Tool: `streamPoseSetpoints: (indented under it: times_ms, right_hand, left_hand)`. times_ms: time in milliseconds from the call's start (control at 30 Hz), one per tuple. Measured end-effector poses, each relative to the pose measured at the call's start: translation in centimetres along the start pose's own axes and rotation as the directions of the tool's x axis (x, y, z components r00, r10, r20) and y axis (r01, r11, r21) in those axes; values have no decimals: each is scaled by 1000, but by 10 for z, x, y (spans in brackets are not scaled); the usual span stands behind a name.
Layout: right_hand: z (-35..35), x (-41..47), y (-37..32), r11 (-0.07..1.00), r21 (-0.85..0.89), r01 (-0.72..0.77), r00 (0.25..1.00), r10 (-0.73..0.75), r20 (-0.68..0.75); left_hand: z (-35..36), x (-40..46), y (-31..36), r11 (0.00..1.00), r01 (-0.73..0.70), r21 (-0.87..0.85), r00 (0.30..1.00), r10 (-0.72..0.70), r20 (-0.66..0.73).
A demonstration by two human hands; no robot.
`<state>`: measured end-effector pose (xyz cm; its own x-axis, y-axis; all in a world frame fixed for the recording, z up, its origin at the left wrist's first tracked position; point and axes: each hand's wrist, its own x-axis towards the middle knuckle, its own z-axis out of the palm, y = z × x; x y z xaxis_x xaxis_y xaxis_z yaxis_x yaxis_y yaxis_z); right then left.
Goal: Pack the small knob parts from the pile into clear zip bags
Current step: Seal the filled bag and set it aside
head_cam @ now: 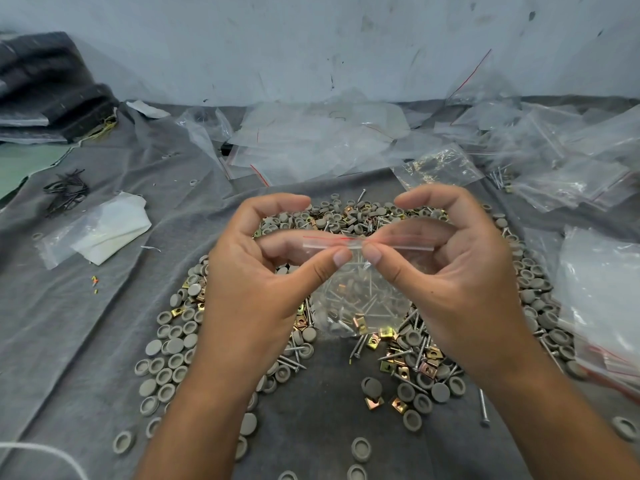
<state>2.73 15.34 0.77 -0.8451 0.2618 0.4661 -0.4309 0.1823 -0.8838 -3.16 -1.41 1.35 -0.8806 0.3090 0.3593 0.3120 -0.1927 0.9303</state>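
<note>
Far left: black ties (65,192) on grey cloth (104,306), folded white bag (104,230) beside. Grey caps (173,344) ringing centre, mixed with screws (294,362) and brass clips (391,351). Left hand (256,271) pinching zip strip of clear bag (360,299), thumb against fingers. Bag held above pile, hanging down, holding screws, clips, caps. Right hand (460,271) pinching same strip, thumbs nearly touching. Empty bags (346,140) heaped behind and right.
</note>
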Motion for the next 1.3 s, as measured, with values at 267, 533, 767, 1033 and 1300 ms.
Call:
streamPoseSetpoints:
  times_ms: [267,533,767,1033,1300]
  right_hand:
    - [5,-3,-1,999,-40,-2,1000,3,18]
    - [4,-3,-2,997,-53,-64,996,67,60]
    - [3,-2,0,994,-43,-103,991,106,76]
    - [-4,2,3,995,-39,-94,995,96,33]
    - [-23,11,-2,994,9,-110,993,109,46]
  left_hand:
    - [2,-1,-2,998,40,-50,997,-36,70]
    - [2,-2,-6,999,32,-21,994,-29,102]
    - [4,-4,-5,999,26,23,995,-28,92]
    - [2,0,-1,996,82,-20,996,-81,48]
    - [-5,0,4,1000,20,-4,1000,-20,16]
